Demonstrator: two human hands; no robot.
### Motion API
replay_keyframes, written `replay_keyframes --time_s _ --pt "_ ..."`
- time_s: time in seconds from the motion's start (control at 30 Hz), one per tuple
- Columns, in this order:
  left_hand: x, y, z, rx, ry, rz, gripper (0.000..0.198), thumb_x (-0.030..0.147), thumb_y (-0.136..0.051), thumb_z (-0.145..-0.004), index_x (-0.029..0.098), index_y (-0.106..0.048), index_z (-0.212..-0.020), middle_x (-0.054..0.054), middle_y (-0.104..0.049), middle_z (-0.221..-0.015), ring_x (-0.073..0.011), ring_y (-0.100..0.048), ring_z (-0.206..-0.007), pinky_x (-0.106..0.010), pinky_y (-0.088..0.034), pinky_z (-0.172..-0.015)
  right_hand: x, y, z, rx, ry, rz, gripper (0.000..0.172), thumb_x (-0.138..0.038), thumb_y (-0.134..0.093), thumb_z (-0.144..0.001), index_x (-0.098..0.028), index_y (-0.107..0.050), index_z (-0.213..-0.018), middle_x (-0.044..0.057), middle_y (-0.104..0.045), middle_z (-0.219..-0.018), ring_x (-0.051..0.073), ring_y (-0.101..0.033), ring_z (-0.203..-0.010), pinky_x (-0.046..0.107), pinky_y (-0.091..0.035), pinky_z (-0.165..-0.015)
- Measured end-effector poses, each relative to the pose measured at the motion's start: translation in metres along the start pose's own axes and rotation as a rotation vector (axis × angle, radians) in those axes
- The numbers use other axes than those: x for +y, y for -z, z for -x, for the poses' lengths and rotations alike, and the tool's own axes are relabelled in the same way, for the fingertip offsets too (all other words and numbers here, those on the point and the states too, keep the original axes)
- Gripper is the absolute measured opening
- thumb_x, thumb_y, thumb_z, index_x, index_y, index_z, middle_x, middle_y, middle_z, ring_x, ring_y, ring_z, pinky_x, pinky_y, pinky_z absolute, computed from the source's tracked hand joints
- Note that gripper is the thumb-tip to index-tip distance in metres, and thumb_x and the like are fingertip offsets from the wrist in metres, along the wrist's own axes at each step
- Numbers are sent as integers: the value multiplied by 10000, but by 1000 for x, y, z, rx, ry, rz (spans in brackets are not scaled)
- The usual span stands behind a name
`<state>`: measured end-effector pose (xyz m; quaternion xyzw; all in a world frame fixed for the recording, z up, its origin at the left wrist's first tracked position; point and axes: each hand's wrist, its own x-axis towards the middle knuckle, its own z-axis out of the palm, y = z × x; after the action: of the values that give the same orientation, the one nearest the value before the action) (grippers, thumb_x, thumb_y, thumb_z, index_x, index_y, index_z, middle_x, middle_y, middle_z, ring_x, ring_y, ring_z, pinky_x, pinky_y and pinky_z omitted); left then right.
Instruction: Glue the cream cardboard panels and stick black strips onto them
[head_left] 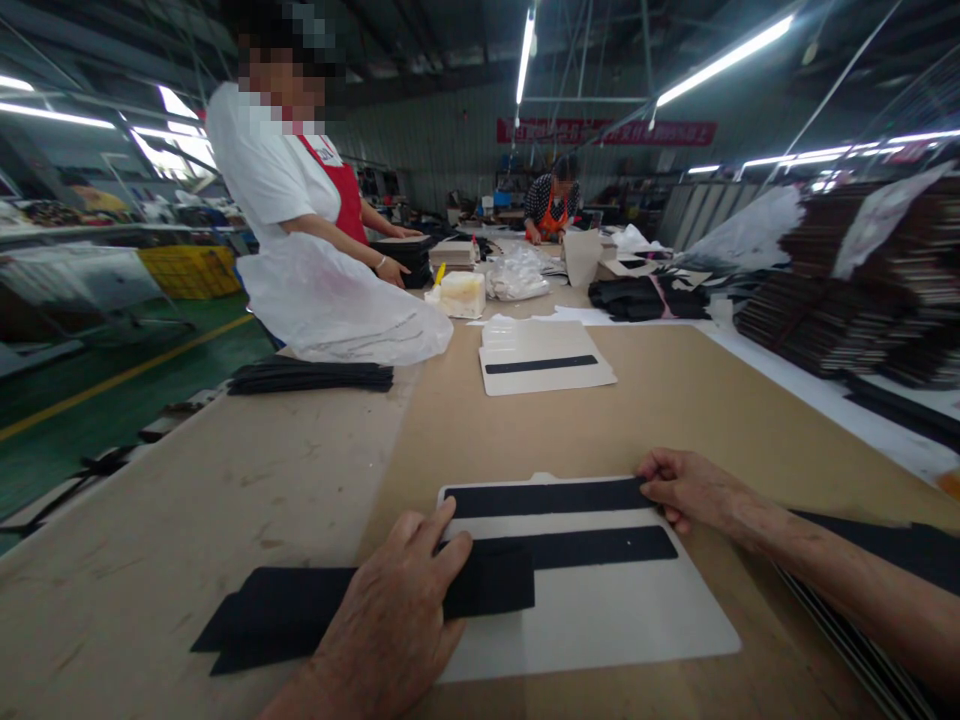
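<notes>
A white template board (600, 615) lies on the brown table (300, 470) in front of me, with two black strips across it. My left hand (397, 620) rests flat, fingers stretched, on a pile of black strips (277, 610) at the board's left edge. My right hand (686, 487) has its fingers curled and pinches the right end of the upper black strip (544, 496). The lower black strip (592, 547) lies parallel below it.
A second white board with one black strip (544, 357) lies further up the table. A person in a white shirt and red apron (300, 190) stands at the left beside a plastic bag (337, 305) and black stacks (311, 377). Tall dark piles (862, 290) line the right side.
</notes>
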<state>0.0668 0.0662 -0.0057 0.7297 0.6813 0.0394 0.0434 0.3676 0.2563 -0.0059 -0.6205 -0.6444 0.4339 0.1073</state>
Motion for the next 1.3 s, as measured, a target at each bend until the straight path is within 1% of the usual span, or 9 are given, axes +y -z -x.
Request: replay_keyframes --time_s 0.23,0.5,0.63,0.73,0.83,0.97,1.13,1.23,1.3 --pt "2 2 -1 -9 7 7 580 171 -594 -693 222 -574 -1271 -85 -412 -1527 -295 -402 -1277 -471 -373 -1103 -5 1 -3 14 -10 218 110 -104 -537 -816 -207 -502 -835 -63 -544 -556 97 -521 -458 211 -407 -451" --pt "9 8 -2 16 7 -30 693 264 -578 -786 162 -436 -1456 -135 -451 -1502 -302 -436 -1280 -443 -366 -1116 -6 6 0 73 366 713 119 -111 -546 -812 -189 -563 -900 45 -665 -845 179 -615 -775 275 -402 -663" --pt "29 21 -15 -48 7 -161 712 319 -551 -814 153 -395 -1488 -222 -561 -1360 -370 -499 -1257 -487 -447 -1014 -22 -17 28 113 483 977 416 9 -442 -795 -181 -606 -1126 122 -660 -1063 228 -664 -889 303 -419 -709" --pt "48 33 -30 -138 -32 -273 667 279 -509 -836 137 -406 -1480 -241 -677 -1102 -367 -633 -1053 -474 -514 -860 -31 -40 48 128 507 1153 679 3 -384 -856 -316 -427 -1454 133 -673 -1028 261 -687 -884 321 -447 -697" --pt "60 40 -41 -170 -69 -324 628 244 -483 -846 97 -439 -1455 -228 -707 -975 -339 -679 -913 -446 -523 -804 -35 -59 60 159 487 1295 755 -12 -338 -901 -409 -266 -1540 162 -680 -989 279 -689 -864 335 -469 -677" --pt "60 39 -46 -133 -62 -338 597 219 -460 -836 117 -484 -1425 -239 -695 -1031 -341 -684 -920 -431 -532 -769 -31 -66 67 228 491 1245 704 -53 -386 -911 -394 -328 -1523 186 -670 -1050 298 -663 -933 352 -496 -696" --pt "47 30 -35 -65 1 -331 594 207 -461 -815 102 -518 -1396 -229 -654 -1130 -335 -655 -1015 -437 -534 -827 -18 -59 69 330 448 1050 580 -57 -381 -899 -261 -500 -1428 186 -612 -1203 312 -597 -1063 345 -518 -694" --pt "36 25 -19 -27 -4 -278 563 241 -489 -825 83 -549 -1362 -210 -620 -1253 -318 -570 -1190 -431 -487 -980 -5 -48 69 366 418 955 508 -58 -357 -915 -212 -560 -1355 175 -599 -1232 290 -589 -1076 346 -507 -753" --pt "27 22 -8 -9 -43 -239 551 246 -488 -838 72 -550 -1357 -192 -560 -1383 -303 -479 -1309 -431 -388 -1110 7 -36 68 384 369 890 443 -60 -343 -926 -174 -632 -1241 173 -610 -1209 279 -583 -1086 338 -489 -793"
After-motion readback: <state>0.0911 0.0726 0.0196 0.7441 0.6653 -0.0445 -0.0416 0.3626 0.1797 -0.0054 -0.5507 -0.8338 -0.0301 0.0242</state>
